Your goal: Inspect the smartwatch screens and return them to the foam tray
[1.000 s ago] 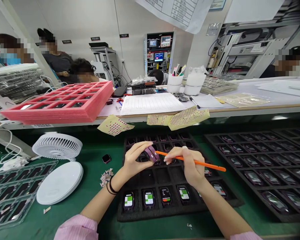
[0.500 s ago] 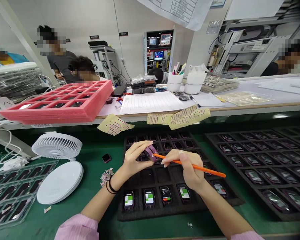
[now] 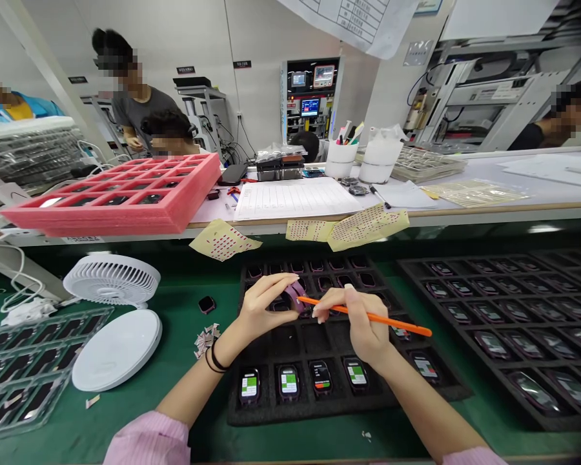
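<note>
Pinched between the thumb and fingers of my left hand (image 3: 266, 307) is a purple smartwatch case (image 3: 297, 296), tilted on edge. My right hand (image 3: 361, 323) grips a slim orange stick (image 3: 392, 321) like a pen. Its pointed tip meets the side of the watch case, though the exact contact is too small to make out. Both hands are above a black foam tray (image 3: 266, 416) of watches. In the tray's front row several watches have lit screens, among them a watch with green and white blocks (image 3: 288, 383).
A white fan (image 3: 116, 349) stands left, beside clear trays of dark parts (image 3: 39, 368). Small paper strips (image 3: 206, 339) and a loose watch (image 3: 206, 304) lie on the green mat. Another foam tray (image 3: 469, 361) fills the right. A shelf with red foam (image 3: 174, 216) crosses ahead; people are beyond.
The right hand and the rear end of the orange stick have shifted slightly left and up. My left hand still holds the watch case in nearly the same place.
</note>
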`<move>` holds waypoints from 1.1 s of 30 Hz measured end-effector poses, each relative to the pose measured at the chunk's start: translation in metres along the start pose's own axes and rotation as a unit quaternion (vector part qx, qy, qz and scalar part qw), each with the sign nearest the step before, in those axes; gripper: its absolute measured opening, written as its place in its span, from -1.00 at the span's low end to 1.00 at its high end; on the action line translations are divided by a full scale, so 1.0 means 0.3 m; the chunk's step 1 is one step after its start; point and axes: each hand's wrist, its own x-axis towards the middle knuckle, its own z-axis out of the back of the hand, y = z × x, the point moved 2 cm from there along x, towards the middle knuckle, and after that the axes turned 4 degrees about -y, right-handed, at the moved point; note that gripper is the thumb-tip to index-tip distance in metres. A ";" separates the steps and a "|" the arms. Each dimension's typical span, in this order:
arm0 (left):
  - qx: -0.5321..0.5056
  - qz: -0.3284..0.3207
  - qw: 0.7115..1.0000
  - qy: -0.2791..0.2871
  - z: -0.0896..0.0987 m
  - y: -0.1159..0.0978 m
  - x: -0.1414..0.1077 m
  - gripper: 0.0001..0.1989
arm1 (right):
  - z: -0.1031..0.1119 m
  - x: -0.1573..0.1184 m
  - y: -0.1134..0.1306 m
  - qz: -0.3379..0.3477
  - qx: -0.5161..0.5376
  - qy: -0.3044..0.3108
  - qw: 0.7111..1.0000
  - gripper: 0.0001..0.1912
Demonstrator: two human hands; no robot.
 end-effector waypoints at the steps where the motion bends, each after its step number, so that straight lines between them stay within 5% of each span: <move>1: -0.004 0.002 1.000 0.002 0.001 0.000 0.002 -0.44 | 0.002 0.001 0.000 -0.001 0.000 0.007 1.000 -0.50; 6: -0.002 0.040 0.999 0.036 0.011 -0.007 0.019 -0.45 | 0.022 0.015 0.002 0.011 -0.019 -0.020 1.000 -0.61; 9: 0.033 0.067 0.995 0.062 0.020 -0.013 0.025 -0.49 | 0.002 0.031 -0.030 -0.061 -0.029 -0.032 0.997 -0.78; 13: 0.063 0.094 0.990 0.090 0.023 -0.025 0.026 -0.56 | -0.055 0.042 -0.101 -0.178 0.044 0.060 0.981 -0.56; 17: 0.017 0.150 0.984 0.098 0.018 -0.037 0.031 -0.49 | -0.069 0.043 -0.144 -0.254 0.107 0.047 0.960 -0.50; 21: -0.026 0.197 0.977 0.078 0.024 -0.049 0.042 -0.46 | -0.063 0.048 -0.140 -0.273 0.147 0.009 0.951 -0.48; 33: -0.031 0.184 0.979 0.079 0.024 -0.045 0.041 -0.52 | -0.070 0.039 -0.135 -0.295 0.217 0.000 0.931 -0.59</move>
